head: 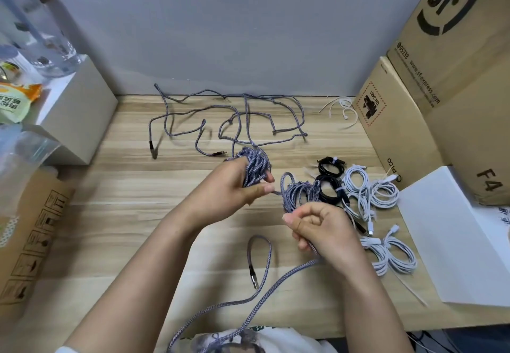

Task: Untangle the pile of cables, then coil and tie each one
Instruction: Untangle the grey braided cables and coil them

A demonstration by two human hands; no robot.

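Gripping a bundle of grey braided cable (255, 169) above the middle of the wooden desk (138, 187), the left hand (234, 187) had its fingers curled round the loops, with thumb and forefinger pinching a short strand that ran toward a second grey braided coil (296, 194) lying just to its right. The right hand (321, 228) sat nearer the person, its fingers curled round a length of the same braided cable, which left the hand at the bottom and trailed down off the near edge of the desk. Just beside it a free cable end (252, 274) with a dark metal plug made a narrow loop on the wood. Farther back, near the grey wall (248, 21), loose braided cables (234, 115) sprawled in open, crossing curves. To the right of the hands lay finished work: two black coils (329, 177), touching the second grey coil, and beyond them several white coiled cables (369, 192), each bound at the middle, with two more white coils (392, 256) closer to the near edge. A few white ties (342, 109) rested at the far right corner, close to a cardboard box (447, 57). A white box (452, 236) sat against the desk's right side.
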